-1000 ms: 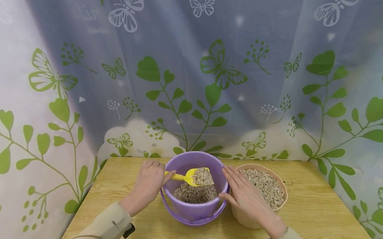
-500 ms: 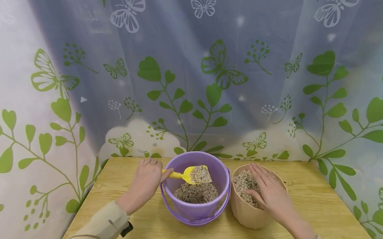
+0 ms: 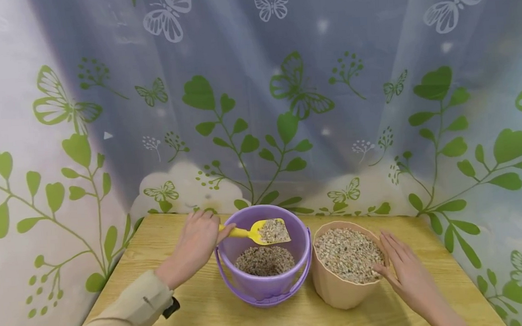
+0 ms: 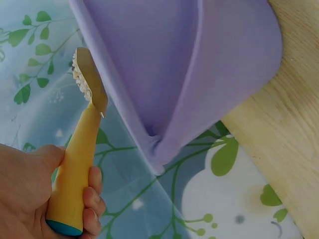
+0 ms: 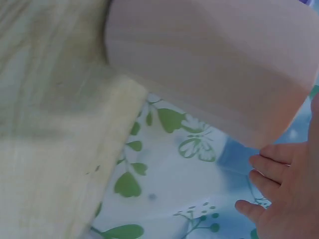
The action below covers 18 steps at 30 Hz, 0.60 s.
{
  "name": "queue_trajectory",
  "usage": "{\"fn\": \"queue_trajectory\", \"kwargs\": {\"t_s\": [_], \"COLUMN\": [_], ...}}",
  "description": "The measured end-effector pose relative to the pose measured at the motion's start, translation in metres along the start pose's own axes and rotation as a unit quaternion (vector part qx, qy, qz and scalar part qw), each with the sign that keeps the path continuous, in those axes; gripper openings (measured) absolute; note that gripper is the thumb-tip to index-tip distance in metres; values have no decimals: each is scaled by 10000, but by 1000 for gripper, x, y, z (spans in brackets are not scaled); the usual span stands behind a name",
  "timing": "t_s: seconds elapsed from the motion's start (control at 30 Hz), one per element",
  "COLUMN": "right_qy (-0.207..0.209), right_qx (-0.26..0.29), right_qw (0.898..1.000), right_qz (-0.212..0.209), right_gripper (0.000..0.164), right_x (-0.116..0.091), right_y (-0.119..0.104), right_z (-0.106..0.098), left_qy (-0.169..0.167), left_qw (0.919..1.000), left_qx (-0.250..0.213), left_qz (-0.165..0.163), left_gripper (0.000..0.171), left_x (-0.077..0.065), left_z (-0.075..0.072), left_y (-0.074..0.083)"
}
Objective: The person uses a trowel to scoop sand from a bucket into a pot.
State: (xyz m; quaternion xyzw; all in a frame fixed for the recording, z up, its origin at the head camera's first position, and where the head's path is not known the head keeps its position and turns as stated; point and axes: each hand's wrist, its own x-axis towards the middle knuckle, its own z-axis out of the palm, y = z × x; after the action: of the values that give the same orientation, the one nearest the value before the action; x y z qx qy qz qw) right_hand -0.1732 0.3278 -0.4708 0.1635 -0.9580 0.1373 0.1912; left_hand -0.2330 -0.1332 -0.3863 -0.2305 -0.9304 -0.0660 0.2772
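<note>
My left hand (image 3: 197, 240) grips the handle of a small yellow shovel (image 3: 255, 232), whose scoop carries a heap of pale gravel. The scoop hangs over the mouth of a purple bucket (image 3: 268, 284), with darker gravel (image 3: 265, 261) inside. In the left wrist view, thumb and fingers wrap round the yellow handle (image 4: 75, 174), which ends in a teal cap. My right hand (image 3: 410, 277) is at the right side of a peach-coloured pot (image 3: 344, 295) filled with gravel (image 3: 349, 254). Its fingers are extended along the rim; the right wrist view shows them close to the pot wall (image 5: 209, 64).
Bucket and pot stand side by side on a wooden table (image 3: 176, 313). A curtain (image 3: 248, 109) printed with leaves and butterflies hangs behind the table and along its sides. The bucket's handle (image 3: 269, 300) hangs down at its front.
My right hand has moved right, from the bucket's rim across the pot's top to the pot's right side. The loaded shovel has risen slightly and stays over the bucket.
</note>
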Motion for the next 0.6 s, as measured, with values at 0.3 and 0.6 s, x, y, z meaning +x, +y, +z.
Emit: {"fn": "queue_trajectory", "kwargs": {"t_s": [0.3,0.6], "right_qy": [146,74], "right_qx": [-313,-381], "right_qw": [9992,9992], "right_qz": [-178,-135], "right_gripper": [74,76], "right_x": [-11,-13], "right_y": [8,8], "right_z": [6,6], "left_qy": [-169,-716], "left_qw": [9997,9962], "left_qx": [31,-372], "left_qz": [197,321], "left_gripper": [40,43], "left_x": [18,44], "left_z": [-8,-5], "left_y": [19,59]}}
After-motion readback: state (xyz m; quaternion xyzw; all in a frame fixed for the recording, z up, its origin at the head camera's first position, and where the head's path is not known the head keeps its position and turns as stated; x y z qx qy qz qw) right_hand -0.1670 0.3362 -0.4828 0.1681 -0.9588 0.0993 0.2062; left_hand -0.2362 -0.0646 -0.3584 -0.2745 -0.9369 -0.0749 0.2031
